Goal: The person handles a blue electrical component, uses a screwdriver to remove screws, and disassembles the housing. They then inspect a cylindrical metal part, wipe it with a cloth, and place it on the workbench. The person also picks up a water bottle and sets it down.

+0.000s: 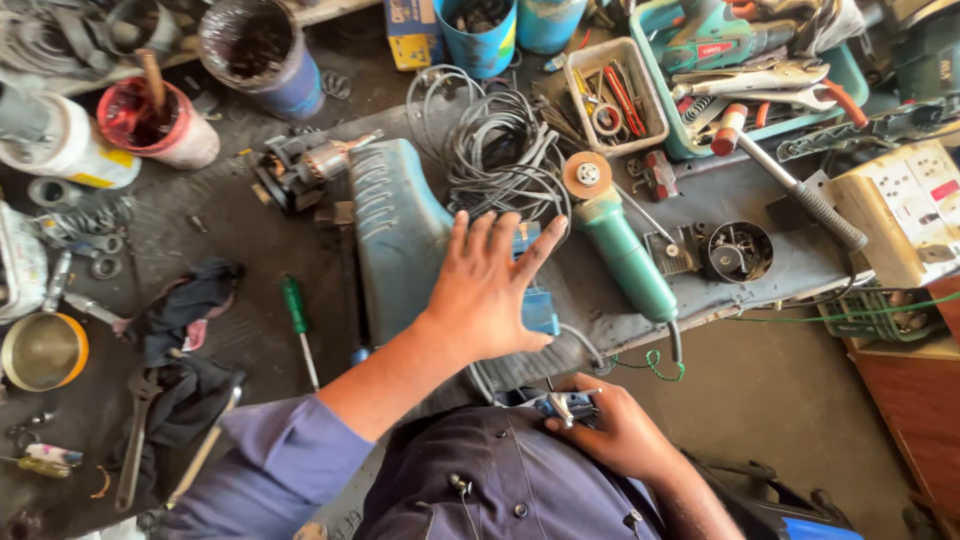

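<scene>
My left hand hovers flat with fingers spread over a blue power-tool body lying on the dark workbench. It holds nothing. Close to my chest, my right hand is closed around a small blue-handled tool, maybe pliers. A green angle grinder with an orange disc lies just right of my left hand. Its grey cable coil sits behind the hand.
A white tray of small tools, a teal crate with pliers and a socket board lie at the right. A green screwdriver, wrenches, rags, a brass bowl and paint cans crowd the left.
</scene>
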